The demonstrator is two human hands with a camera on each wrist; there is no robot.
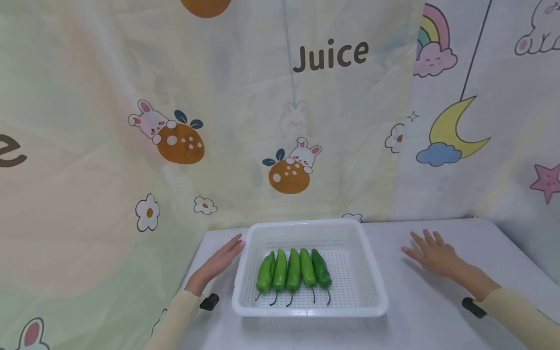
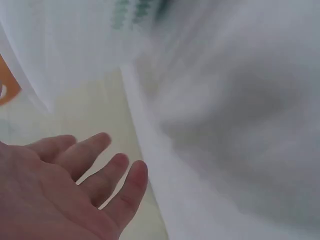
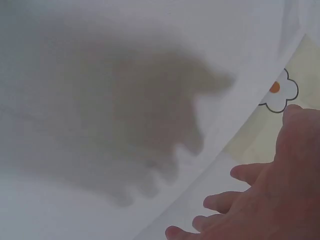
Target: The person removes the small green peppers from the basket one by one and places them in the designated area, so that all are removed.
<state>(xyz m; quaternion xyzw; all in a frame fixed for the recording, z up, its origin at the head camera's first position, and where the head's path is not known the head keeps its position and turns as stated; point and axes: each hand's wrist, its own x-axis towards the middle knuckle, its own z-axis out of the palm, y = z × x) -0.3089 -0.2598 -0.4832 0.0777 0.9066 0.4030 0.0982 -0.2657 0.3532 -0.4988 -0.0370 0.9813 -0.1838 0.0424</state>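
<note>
Several green peppers (image 1: 294, 271) lie side by side in a white plastic basket (image 1: 376, 291), their stems toward the near side. The one at the right end is a darker green. Just left of the basket's rim is my left hand (image 1: 221, 260), fingers extended and holding nothing; in the left wrist view the same hand (image 2: 75, 185) shows loosely spread fingers, with the blurred basket side above. My right hand (image 1: 435, 255) hovers over the table's right part, fingers spread, well apart from the basket. Its shadow falls on the white surface in the right wrist view, beside the hand (image 3: 270, 185).
A white cloth covers the table (image 1: 420, 311). Behind it hangs a printed curtain (image 1: 245, 121) with rabbits, fruit, flowers and the word "Juice". Dark wrist devices (image 1: 210, 302) sit at both cuffs.
</note>
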